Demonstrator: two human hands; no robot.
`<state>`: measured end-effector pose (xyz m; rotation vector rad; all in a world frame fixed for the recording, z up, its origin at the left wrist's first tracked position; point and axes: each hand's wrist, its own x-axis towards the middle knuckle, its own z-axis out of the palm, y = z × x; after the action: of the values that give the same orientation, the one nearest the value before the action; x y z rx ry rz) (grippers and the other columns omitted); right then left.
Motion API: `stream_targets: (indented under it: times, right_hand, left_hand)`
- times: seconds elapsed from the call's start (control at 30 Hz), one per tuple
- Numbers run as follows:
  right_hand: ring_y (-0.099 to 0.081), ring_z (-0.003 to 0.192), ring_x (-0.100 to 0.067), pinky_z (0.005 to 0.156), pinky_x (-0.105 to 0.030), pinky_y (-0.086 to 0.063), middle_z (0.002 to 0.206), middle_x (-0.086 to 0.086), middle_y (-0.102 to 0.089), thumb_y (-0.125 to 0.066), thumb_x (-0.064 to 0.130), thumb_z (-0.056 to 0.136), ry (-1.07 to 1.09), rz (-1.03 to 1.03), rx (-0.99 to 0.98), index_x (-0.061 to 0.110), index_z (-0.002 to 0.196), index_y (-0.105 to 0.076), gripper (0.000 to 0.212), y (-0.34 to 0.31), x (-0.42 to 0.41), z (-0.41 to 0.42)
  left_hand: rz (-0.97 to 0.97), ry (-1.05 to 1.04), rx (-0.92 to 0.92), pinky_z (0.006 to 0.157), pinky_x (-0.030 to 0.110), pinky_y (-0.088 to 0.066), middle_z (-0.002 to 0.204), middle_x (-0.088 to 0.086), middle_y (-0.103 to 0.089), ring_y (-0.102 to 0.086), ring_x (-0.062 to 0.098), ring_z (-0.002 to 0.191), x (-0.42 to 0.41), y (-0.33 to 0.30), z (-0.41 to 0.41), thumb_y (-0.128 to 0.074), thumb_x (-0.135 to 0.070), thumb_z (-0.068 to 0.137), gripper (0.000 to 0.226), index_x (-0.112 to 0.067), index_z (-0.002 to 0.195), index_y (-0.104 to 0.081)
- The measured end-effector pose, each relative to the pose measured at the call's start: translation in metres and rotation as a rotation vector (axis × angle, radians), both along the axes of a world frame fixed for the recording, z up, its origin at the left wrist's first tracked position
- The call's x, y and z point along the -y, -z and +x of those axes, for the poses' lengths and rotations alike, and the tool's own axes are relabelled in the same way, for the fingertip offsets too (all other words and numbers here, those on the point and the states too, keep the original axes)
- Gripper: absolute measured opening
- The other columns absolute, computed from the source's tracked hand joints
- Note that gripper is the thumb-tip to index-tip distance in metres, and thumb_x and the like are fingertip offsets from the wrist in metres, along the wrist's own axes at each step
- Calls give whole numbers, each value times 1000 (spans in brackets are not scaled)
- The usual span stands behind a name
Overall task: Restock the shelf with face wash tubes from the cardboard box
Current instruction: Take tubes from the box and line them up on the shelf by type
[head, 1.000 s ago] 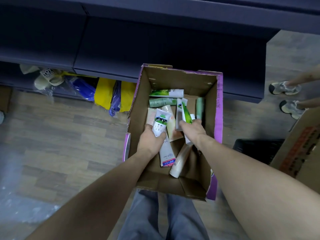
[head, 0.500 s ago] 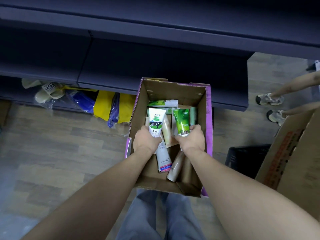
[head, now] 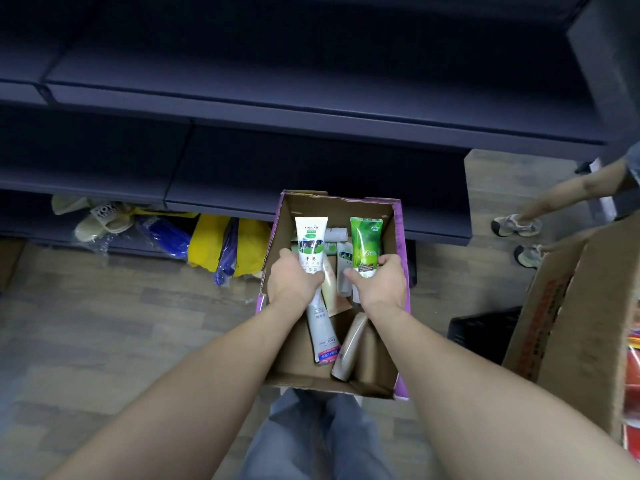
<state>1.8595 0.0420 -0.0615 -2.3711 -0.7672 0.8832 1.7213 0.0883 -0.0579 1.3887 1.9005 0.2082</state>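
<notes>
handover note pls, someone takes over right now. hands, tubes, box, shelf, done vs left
Left hand: grips a white tube, held upright above the box.
Right hand: grips a green tube, also upright above the box.
Box: on the floor in front of the shelf, open; several more tubes lie inside, including a white one with a pink end and a beige one.
Done: two tubes picked up. No tubes visible on the shelf boards in view.
Left: place both held tubes on the shelf, then go back for the rest in the box.
</notes>
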Motion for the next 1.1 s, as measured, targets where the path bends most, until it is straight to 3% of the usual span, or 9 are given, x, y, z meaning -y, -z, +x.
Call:
stream_targets:
  times: [0.23,0.4,0.53,0.73,0.93,1.1]
  right_hand:
    - [-58,103,-23,82,-35,-47,114,-2,-57,-77,40,81,-15,158,35,15,124,-50,57,-38,-6,2]
    - [-61,96,-24,80,-34,-49,109,-2,-61,-75,33,75,14,194,62,24,107,-48,43,-78,-22,4]
    - [-59,94,-21,76,-30,-43,110,1,-60,-75,35,74,44,263,79,21,115,-49,51,-121,-36,5]
    - [-61,87,-17,74,-32,-48,104,3,-62,-80,40,72,61,454,131,26,103,-46,48,-194,-59,7]
    - [-60,89,-16,71,-30,-44,102,4,-60,-79,41,72,65,626,186,25,102,-45,48,-277,-80,9]
    - [-61,88,-17,78,-37,-52,103,6,-61,-77,46,69,85,724,249,26,103,-46,50,-340,-94,11]
  left_hand:
    - [70,-6,20,70,35,-51,107,9,-64,-64,29,97,-14,-44,6,-78,-32,76,51,-9,111,-48]
    - [164,-11,37,74,37,-51,109,9,-64,-62,29,101,-27,-92,12,-76,-31,75,52,-9,112,-47]
    - [262,-9,58,71,35,-48,104,7,-62,-62,29,94,-39,-136,15,-75,-30,75,48,-13,108,-45]
    - [442,-25,148,64,31,-39,102,3,-57,-54,22,83,-62,-213,15,-75,-27,75,47,-15,107,-43]
    - [614,-13,226,65,31,-38,102,1,-57,-53,21,81,-82,-293,16,-75,-27,76,45,-20,99,-37]
    - [755,10,275,65,31,-39,106,1,-58,-54,21,81,-94,-355,20,-73,-28,76,44,-19,101,-38]
